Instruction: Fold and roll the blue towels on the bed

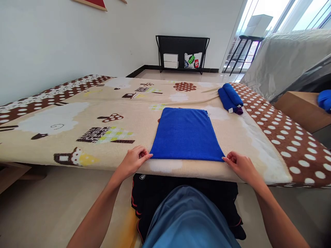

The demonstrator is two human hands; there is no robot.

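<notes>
A blue towel lies spread flat on the patterned blanket, close to the bed's front edge. My left hand pinches its near left corner between thumb and finger. At the near right corner, my right hand has the same kind of pinch. The near hem runs straight between both hands. A small pale tag shows at the towel's far right corner.
Rolled blue towels lie further back on the right, with a small purple roll beside them. A cardboard box stands right of the bed. Beyond the bed is a black rack; a black stool stands by the window.
</notes>
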